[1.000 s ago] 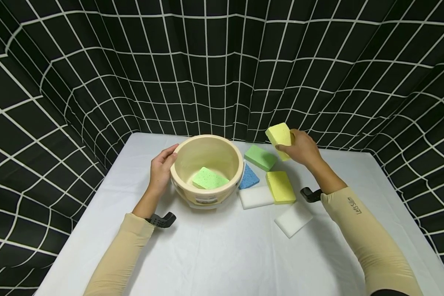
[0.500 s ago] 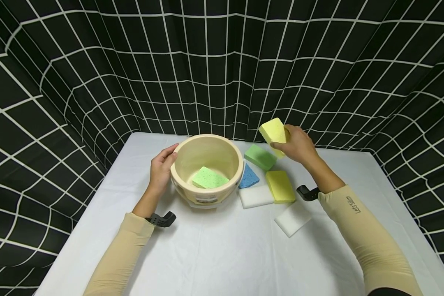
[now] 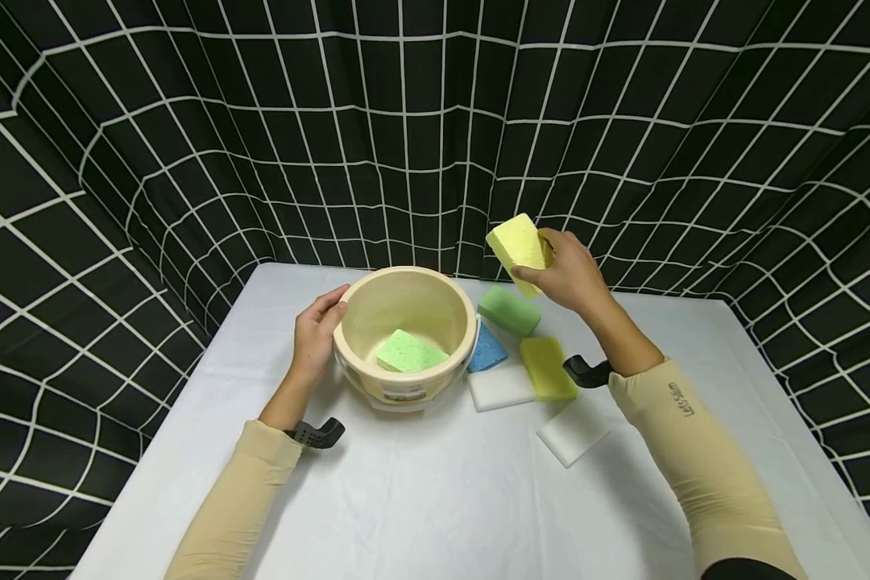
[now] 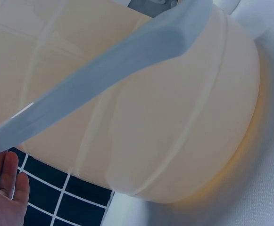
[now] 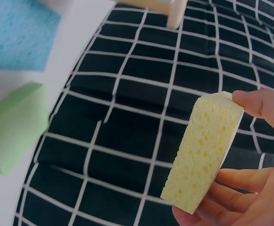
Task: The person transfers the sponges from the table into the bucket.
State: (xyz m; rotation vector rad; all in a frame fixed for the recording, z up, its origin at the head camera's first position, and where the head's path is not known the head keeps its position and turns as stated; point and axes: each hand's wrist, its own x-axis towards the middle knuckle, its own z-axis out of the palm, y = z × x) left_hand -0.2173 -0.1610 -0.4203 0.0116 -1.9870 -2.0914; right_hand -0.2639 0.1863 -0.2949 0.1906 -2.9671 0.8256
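My left hand (image 3: 316,332) holds the cream bucket (image 3: 366,379) at the left of its rim. In the left wrist view, fingers (image 4: 7,174) show by the bucket's outer wall, below the pale handle (image 4: 94,75). A light green sponge (image 3: 411,352) lies inside the bucket. My right hand (image 3: 569,270) grips a thick pale yellow sponge (image 3: 516,244), raised above the table's back edge. In the right wrist view, thumb and fingers pinch this sponge (image 5: 204,150) from opposite sides, its porous face showing.
Right of the bucket lie a green sponge (image 3: 510,311), a blue sponge (image 3: 487,351), a darker yellow sponge (image 3: 548,369) and two white sponges (image 3: 500,388). A black curtain (image 3: 420,129) with white grid lines surrounds the white-covered table (image 3: 435,499).
My right hand has carried the pale yellow sponge left and upward, closer to the bucket. The left hand and bucket have stayed in place.
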